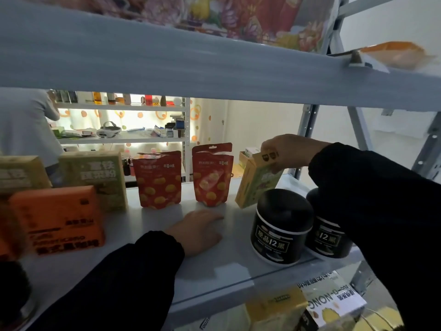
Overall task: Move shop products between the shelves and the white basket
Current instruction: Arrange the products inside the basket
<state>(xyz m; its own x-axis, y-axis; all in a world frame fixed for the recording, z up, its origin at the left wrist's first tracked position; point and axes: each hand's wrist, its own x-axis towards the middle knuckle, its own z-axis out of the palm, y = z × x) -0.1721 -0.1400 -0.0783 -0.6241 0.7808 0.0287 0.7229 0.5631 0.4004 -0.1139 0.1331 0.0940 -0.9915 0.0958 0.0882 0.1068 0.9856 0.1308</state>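
**A hand holds a yellow box on the shelf**

The yellow box is on the middle shelf, near the right side. It leans over, with its top tipped to the right. The right hand holds it by the top, with the fingers curled round it. The bottom corner is down low by the shelf board, but I cannot tell if it touches.

Just in front of the box stands a black jar. It hides the box's lower right corner. A second black jar stands right beside the first one, partly under the dark sleeve.

To the left of the box stand two red bags side by side, with a small gap between them. The left hand lies flat on the shelf in front of the bags. Its fingers are straight and it holds nothing.

Further left are two green boxes at the back and an orange box in front of them.

A grey shelf board hangs over everything like a roof. On the shelf below, a pale yellow pack and a white box peek out.

Far behind, there is another rack with small things on it, and a person in a grey top stands at the left.
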